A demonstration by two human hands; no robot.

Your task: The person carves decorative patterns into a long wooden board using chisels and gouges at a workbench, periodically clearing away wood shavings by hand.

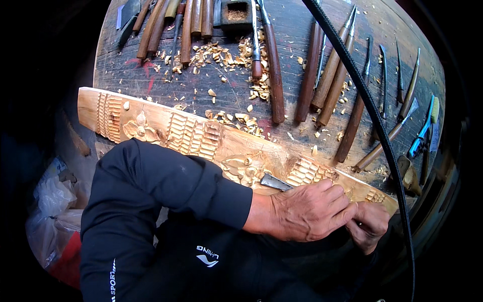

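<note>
- Board (251,144), pale, carved in flowers and ridged bands: being borne slantwise along the near edge of the table (126,75).
- Chisel (275,182): being held at the board, its blade being pointed leftward between a flower and a ridged band.
- Left hand (314,211): being closed around the chisel, just behind the blade.
- Right hand (371,224): being curled against the left hand; whether the handle is being gripped by it cannot be told.
- Tools (275,75), mostly wooden-handled: being ranged across the table's far and right parts.
- Box (236,27), dark: being occupied by shavings.
- Chips (214,58): being strewn between tools and board.
- Brush (428,126), blue-handled: being lodged at far right.
- Cable (377,116), black: being hung across the view.
- Bag (55,201), clear: being seen at left.
</note>
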